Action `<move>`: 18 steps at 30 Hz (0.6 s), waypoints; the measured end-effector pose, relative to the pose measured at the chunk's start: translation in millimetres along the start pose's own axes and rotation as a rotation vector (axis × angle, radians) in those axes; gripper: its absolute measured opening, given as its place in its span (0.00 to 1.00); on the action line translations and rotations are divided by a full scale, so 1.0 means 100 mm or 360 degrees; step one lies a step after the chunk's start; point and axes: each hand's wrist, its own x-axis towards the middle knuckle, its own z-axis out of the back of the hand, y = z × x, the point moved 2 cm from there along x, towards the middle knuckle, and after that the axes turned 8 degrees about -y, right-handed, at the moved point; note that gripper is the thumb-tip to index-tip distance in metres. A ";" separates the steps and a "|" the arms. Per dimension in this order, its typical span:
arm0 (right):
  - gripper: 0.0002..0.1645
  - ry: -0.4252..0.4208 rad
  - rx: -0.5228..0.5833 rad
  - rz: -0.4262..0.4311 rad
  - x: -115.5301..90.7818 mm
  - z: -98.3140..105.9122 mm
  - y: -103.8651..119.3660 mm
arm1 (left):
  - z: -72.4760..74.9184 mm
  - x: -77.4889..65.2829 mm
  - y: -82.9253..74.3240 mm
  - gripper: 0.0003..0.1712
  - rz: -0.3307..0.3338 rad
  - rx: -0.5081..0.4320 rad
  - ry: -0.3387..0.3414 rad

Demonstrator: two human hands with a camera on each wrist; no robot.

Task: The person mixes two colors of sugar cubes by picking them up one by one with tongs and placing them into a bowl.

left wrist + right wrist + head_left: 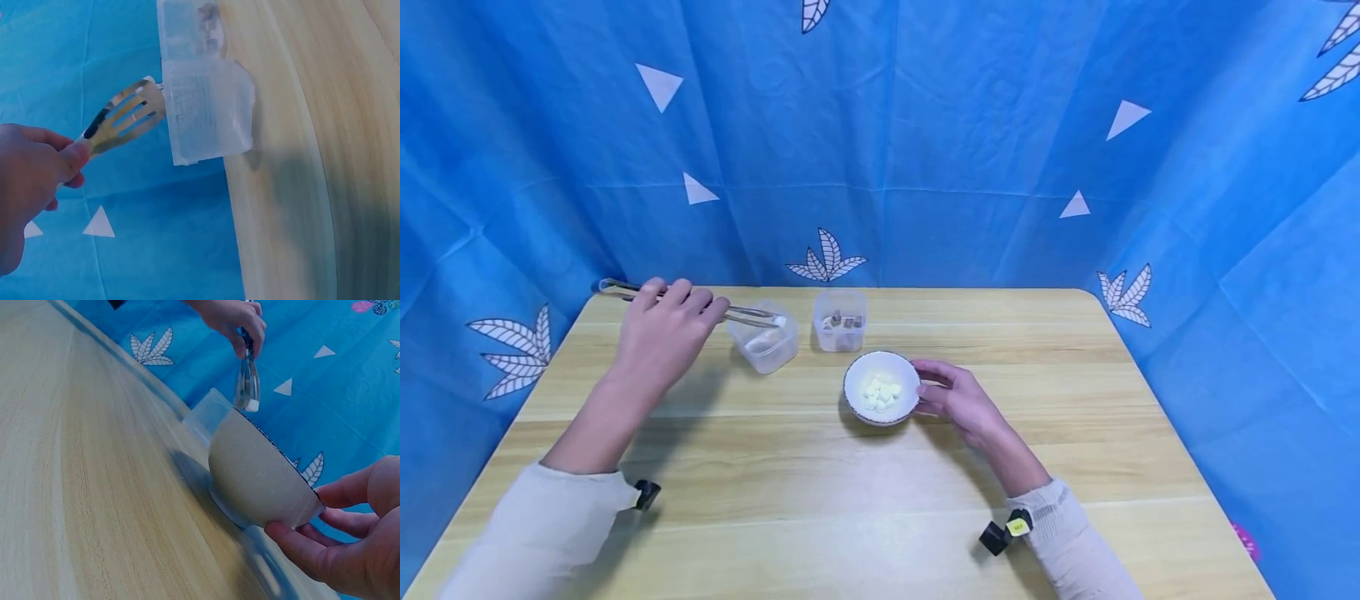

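Observation:
My left hand (664,333) grips metal tongs (747,314) with slotted ends, seen broadside in the left wrist view. Between the tong tips sits a small white piece (252,405). They are above a clear plastic container (765,354) at the back left of the table; its contents are hard to make out. With thumb and fingers my right hand (958,402) holds the right side of a white bowl (857,392) with a dark rim. Several pale white pieces (880,393) lie inside that bowl.
A second clear container (840,340) stands to the right of the first, with several small brown cubes (852,322) in it. Behind the wooden table (820,500) hangs a blue patterned curtain (925,125), which also lines both sides.

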 end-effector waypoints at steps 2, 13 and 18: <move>0.31 0.0014 -0.0001 0.0003 0.00 0.00 0.00 | 0.03 -0.02 0.00 0.19 0.0040 -0.0021 -0.0036; 0.32 0.0019 0.0003 0.0014 0.00 0.00 0.00 | 0.11 0.04 -0.17 0.12 0.0126 -0.0238 -0.0266; 0.31 0.0009 -0.0005 0.0005 0.01 0.00 0.00 | 0.10 0.05 -0.29 0.12 0.0132 -0.0300 -0.0299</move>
